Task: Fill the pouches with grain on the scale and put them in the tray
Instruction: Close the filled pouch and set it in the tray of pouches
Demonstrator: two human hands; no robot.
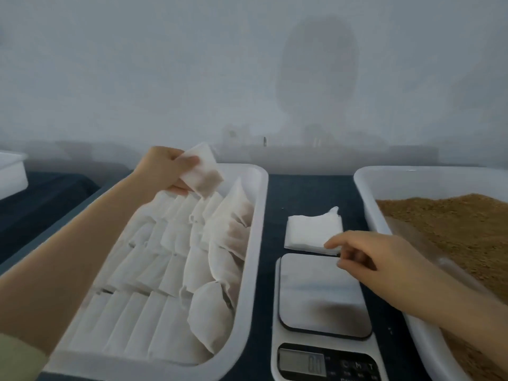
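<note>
while your left hand (165, 171) gripped a filled pouch (203, 174) above the far end of the tray (257, 204), already nearly full of packed pouches (170, 259), your right hand (365, 254) touched the stack of empty pouches (313, 229) behind the bare scale (321, 295); whether it pinched one was unclear, so more filling from the grain (450, 224) remained

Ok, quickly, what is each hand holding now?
Left hand: grips a filled pouch.
Right hand: touches the empty pouch stack; grip cannot be told.
</note>
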